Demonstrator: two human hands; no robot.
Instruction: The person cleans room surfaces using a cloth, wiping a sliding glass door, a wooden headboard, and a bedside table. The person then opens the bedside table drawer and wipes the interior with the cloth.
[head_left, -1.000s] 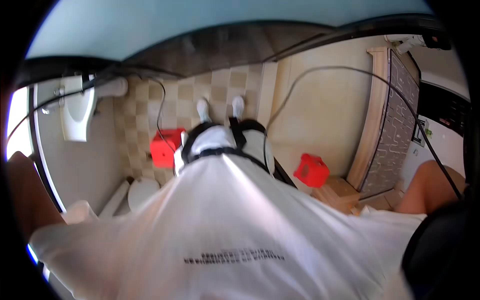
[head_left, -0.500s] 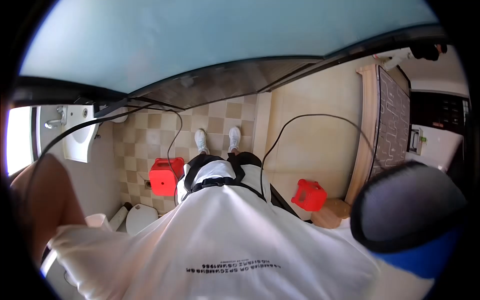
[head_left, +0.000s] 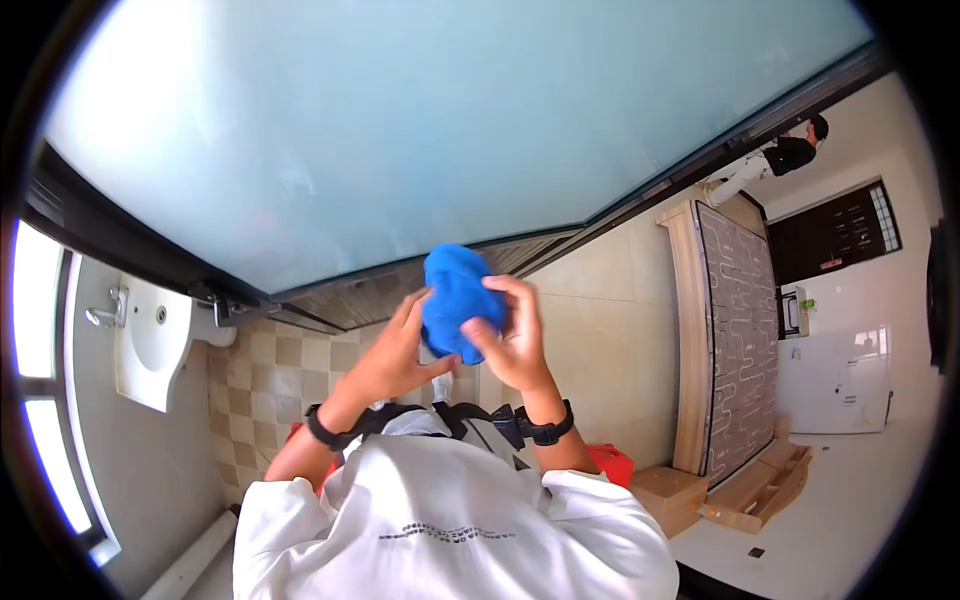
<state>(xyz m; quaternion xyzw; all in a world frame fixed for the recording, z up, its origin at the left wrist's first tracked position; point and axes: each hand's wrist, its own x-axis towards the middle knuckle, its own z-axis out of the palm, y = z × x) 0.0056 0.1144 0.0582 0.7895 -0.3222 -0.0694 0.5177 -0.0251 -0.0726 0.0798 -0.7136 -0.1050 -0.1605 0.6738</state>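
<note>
In the head view a bundled blue cloth [head_left: 455,300] is held between my hands, in front of the frosted glass panel [head_left: 440,120]. My left hand [head_left: 395,355] presses its left side, fingers and thumb bent around it. My right hand [head_left: 518,335] grips its right side, with the thumb across the front and the fingers along the edge. A black band [head_left: 325,430] circles my left wrist and another band [head_left: 550,430] my right. The far side of the cloth is hidden.
On the left is a white washbasin [head_left: 150,340] with a tap [head_left: 105,308]. Red plastic [head_left: 610,463] shows by my right arm. A bed frame with a grey patterned mattress [head_left: 740,350] stands at right. Another person [head_left: 785,158] is beyond the panel, upper right.
Both hands have come into view, gripping the blue cloth at the centre. A large blue item with a dark mesh face was at the right before. My view has turned and shifted.
</note>
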